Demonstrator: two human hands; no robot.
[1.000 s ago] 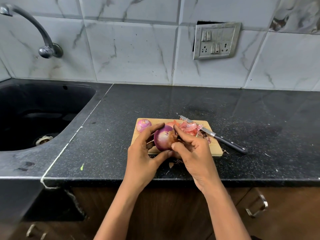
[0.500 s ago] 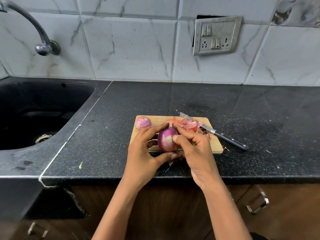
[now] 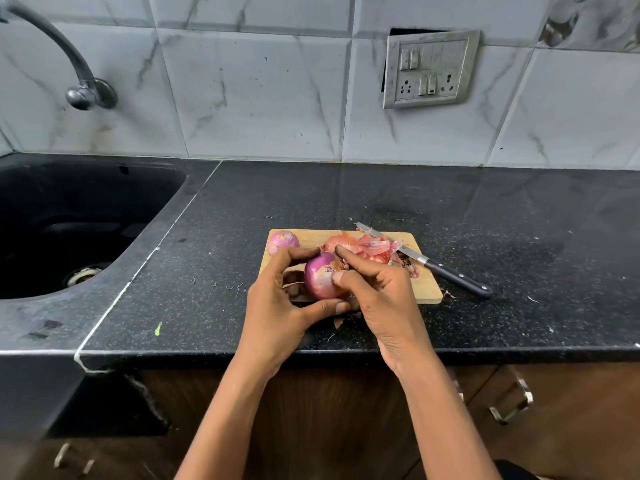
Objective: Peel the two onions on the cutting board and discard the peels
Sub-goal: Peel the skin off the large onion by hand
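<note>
Since the earlier frames, we log little movement: our right thumb has slid from the top of the held onion (image 3: pixel 320 274) down onto its right flank, the forefinger now arching over the top, while board, knife and peels lie as before. Item, left hand (image 3: pixel 277 308): fingers curled round the held onion, forefinger over its top, thumb beneath. Item, right hand (image 3: pixel 379 296): thumb and forefinger pinched against the same onion's skin at the right side, other fingers folded. Item, held onion: purple, with a pale patch showing, raised just over the near edge of the cutting board (image 3: pixel 426 289) at centre frame. Item, second onion (image 3: pixel 284 240): peeled, pink, resting on the board's far left corner. Item, peels (image 3: pixel 367 247): a loose orange-pink heap on the board's far side, right of centre. Item, knife (image 3: pixel 446 273): blade on the board beside the heap, black handle on the counter (image 3: pixel 519 237) to the right. Item, sink (image 3: pixel 69 220): dark basin at left of frame, tap (image 3: pixel 74 81) in the upper left.
</note>
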